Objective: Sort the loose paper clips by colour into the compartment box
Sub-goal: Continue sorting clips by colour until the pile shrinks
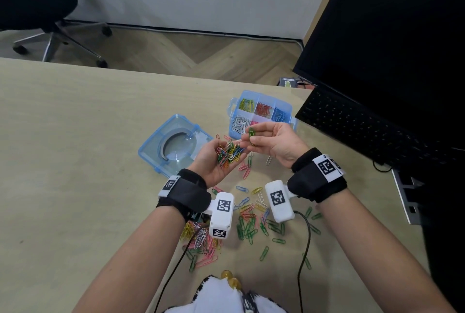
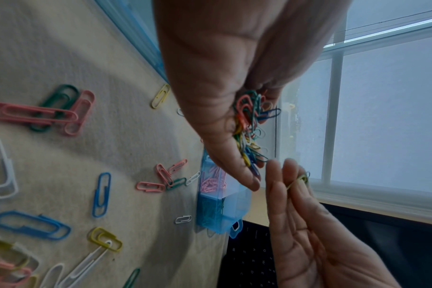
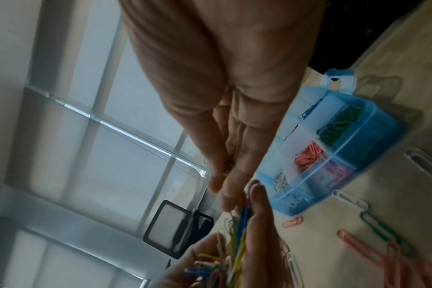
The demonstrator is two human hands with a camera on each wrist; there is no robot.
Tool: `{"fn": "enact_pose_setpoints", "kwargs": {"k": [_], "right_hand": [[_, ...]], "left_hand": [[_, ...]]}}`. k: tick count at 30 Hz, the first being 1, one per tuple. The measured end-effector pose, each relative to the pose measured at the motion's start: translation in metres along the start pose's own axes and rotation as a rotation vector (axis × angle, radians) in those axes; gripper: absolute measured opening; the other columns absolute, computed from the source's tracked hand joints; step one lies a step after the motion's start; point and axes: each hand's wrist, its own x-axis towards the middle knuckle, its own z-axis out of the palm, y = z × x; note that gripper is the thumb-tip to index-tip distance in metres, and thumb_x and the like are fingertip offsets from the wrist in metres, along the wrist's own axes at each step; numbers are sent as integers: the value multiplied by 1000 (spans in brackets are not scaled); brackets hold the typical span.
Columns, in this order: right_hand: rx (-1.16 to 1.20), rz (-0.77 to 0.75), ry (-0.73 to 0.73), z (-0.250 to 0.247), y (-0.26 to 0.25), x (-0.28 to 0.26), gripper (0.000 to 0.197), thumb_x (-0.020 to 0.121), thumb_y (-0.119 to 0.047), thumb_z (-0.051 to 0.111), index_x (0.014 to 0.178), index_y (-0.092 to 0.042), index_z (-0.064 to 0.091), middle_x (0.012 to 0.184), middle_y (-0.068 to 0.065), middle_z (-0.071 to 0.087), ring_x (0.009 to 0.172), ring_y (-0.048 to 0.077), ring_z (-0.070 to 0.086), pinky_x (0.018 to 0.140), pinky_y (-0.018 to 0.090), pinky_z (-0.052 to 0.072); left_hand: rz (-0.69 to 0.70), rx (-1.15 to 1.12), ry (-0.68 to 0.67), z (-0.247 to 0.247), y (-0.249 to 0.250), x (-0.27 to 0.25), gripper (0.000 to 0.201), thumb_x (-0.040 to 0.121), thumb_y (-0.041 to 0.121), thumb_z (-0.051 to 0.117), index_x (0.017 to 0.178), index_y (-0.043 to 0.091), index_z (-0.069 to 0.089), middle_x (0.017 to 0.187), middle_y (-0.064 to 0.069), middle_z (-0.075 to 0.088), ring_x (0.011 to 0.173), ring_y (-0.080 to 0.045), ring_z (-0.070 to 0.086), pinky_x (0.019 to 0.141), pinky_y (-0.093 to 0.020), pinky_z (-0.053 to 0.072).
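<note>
My left hand is palm up above the table, fingers curled round a mixed bunch of paper clips, also seen in the left wrist view as paper clips. My right hand pinches a single green clip between thumb and fingers, just right of the bunch and in front of the blue compartment box. The box stands open with yellow, red, blue, white and pink clips in separate compartments. Many loose clips lie on the table near me.
The box's clear blue lid lies left of my hands. A black keyboard and monitor fill the right side. Wrist-camera cables trail over the near table. An office chair stands beyond the far edge.
</note>
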Motion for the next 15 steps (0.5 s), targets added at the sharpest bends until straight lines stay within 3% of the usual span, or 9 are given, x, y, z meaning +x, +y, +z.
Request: {"fn": "enact_pose_setpoints", "kwargs": {"k": [6, 11, 15], "right_hand": [[-16, -15, 106, -16, 1, 9, 17, 80, 16, 63, 89, 2, 58, 84, 20, 70, 69, 28, 72, 74, 33, 60], [-66, -58, 301, -34, -8, 31, 16, 81, 13, 64, 92, 5, 55, 84, 21, 64, 63, 21, 71, 64, 23, 59], [-207, -37, 329, -25, -28, 63, 20, 79, 7, 70, 93, 6, 57, 92, 22, 67, 74, 28, 72, 71, 30, 60]], "left_hand": [[-39, -39, -11, -2, 0, 5, 39, 96, 13, 28, 111, -10, 57, 106, -26, 66, 85, -32, 71, 83, -38, 54], [-49, -8, -5, -3, 1, 9, 39, 95, 13, 28, 104, -7, 61, 104, -23, 68, 88, -29, 70, 86, -37, 53], [-47, -2, -1, -5, 1, 10, 38, 95, 12, 29, 102, -6, 62, 104, -22, 68, 88, -28, 70, 87, -37, 52]]}}
